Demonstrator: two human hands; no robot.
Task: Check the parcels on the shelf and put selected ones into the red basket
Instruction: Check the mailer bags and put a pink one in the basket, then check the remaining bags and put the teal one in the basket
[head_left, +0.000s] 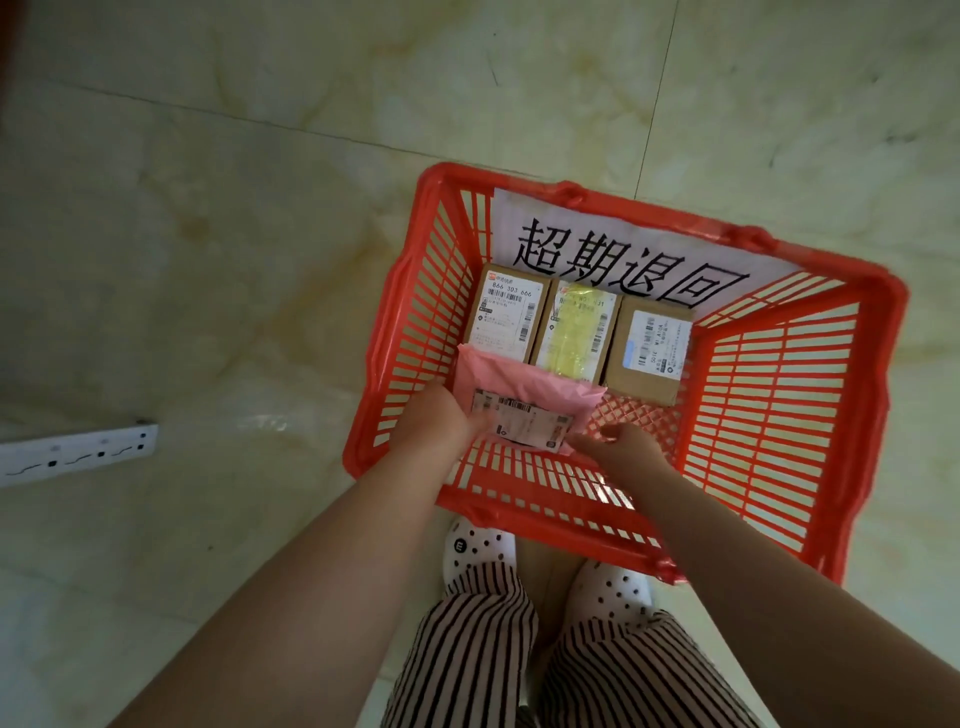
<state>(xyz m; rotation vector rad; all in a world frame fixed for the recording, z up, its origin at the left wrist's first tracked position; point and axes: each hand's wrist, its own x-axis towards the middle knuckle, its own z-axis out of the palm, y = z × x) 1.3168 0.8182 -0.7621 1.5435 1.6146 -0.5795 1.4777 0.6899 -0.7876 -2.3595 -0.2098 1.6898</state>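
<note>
Both bare forearms reach down from the camera into the red slatted plastic basket (779, 415) on the floor. At their ends the left hand (434, 423) holds the near left corner of a soft pink plastic mailer bag (524, 387), its fingers hidden under or behind the bag, so I cannot tell exactly how they curl; the grip looks like a pinch on the edge. Just right of it the right hand (618, 447) hovers at the bag's near right corner with fingers loosely bent, touching or nearly touching the edge, holding nothing that I can see. My guess is that the two hands steady the floppy bag from both corners so it lies flat, white shipping label (524, 423) upward and readable.

Beyond the fingers, three brown cardboard parcels (511, 317) sit side by side against the far wall, labels up, the middle one sealed with yellow tape; the pink bag's far edge overlaps their near ends. Behind them a white paper sign with large black characters (623, 249) leans on the far wall, probably marking what this basket collects.

Outside the basket lie pale marbled floor tiles (260, 208), and far left of the hands a white perforated metal shelf rail (78, 454).
</note>
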